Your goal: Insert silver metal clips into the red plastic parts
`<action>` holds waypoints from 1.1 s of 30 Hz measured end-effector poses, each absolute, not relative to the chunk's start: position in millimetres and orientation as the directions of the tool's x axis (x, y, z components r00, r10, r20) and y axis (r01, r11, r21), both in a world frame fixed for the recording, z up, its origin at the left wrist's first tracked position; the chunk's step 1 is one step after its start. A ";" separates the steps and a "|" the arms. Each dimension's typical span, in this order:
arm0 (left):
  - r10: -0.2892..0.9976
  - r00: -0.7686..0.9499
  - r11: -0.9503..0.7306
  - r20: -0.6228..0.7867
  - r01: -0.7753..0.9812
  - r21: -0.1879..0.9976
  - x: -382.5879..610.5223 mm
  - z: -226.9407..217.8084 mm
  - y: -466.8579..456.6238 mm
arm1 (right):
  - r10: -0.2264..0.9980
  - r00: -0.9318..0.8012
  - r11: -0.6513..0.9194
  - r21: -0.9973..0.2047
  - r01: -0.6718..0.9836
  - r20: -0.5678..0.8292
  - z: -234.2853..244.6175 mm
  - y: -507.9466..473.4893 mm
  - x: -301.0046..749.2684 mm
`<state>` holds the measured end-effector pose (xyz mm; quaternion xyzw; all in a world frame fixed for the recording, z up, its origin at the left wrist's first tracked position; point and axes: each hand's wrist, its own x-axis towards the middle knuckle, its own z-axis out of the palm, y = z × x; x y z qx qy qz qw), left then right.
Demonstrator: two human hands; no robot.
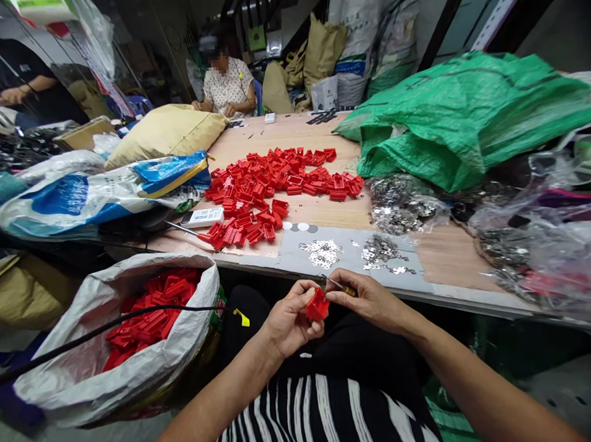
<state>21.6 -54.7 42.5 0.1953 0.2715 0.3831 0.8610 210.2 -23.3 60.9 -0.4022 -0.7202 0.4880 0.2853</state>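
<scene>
My left hand (289, 323) is closed around a small red plastic part (317, 305), held over my lap just in front of the table edge. Close beside it, my right hand (373, 301) grips a slim hand tool (348, 290) with a metal shaft and a yellowish handle; its exact kind is unclear. Fingertips of the right hand meet the red part. On the grey mat (290, 251) beyond lie a pile of small bright metal pieces (322, 253) and a pile of darker metal pieces (379, 249). A heap of red plastic parts (273, 179) spreads over the table.
An open white sack (59, 369) of red parts stands at left, crossed by a black cable (106, 324). A green woven sack (459, 117) and clear bags of metal pieces (404, 204) lie right. A co-worker (230, 85) sits across the table; another person (21, 81) works far left.
</scene>
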 end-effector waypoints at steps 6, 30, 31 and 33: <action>0.775 0.548 0.601 -0.315 -0.485 0.635 20.6 37.2 -55.4 | 0.814 -0.576 0.068 -0.975 0.213 -0.069 56.0 -24.9 205.4; 0.990 0.122 -0.056 0.063 -0.053 0.997 15.5 48.7 -56.3 | 0.955 -0.292 -0.026 -0.995 0.096 -0.053 27.2 -35.4 190.2; 0.989 0.131 -0.059 0.065 -0.050 0.997 15.2 48.2 -55.8 | 0.951 -0.301 -0.051 -0.996 0.076 -0.072 28.2 -36.6 190.1; 0.986 0.148 -0.071 0.076 -0.037 0.997 14.4 46.9 -55.4 | 0.933 -0.339 -0.116 -0.993 0.031 -0.119 29.7 -38.9 190.8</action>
